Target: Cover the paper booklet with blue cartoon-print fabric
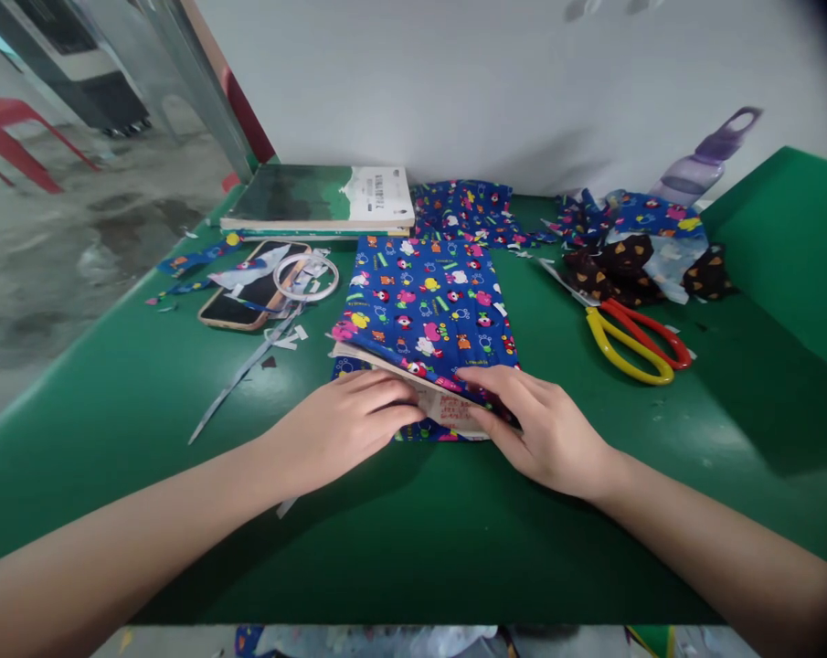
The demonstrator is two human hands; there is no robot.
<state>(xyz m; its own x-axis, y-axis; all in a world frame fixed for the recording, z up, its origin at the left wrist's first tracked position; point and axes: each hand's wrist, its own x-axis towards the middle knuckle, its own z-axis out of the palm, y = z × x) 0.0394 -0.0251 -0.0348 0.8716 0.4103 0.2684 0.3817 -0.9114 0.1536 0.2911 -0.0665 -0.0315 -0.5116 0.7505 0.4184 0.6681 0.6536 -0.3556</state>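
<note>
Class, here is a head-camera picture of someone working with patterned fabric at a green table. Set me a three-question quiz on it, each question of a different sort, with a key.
1. True or false: the scissors lie on the person's right side of the blue patterned fabric.
2. Which thing lies under the clear tape roll? A) phone B) book C) bottle
3. Fill in: both the left hand and the right hand press on the near edge of the ______.

Key
1. True; they lie apart from it on the green table.
2. A, the phone; the book lies behind it.
3. Fabric, where a paper piece shows between its layers.
</note>
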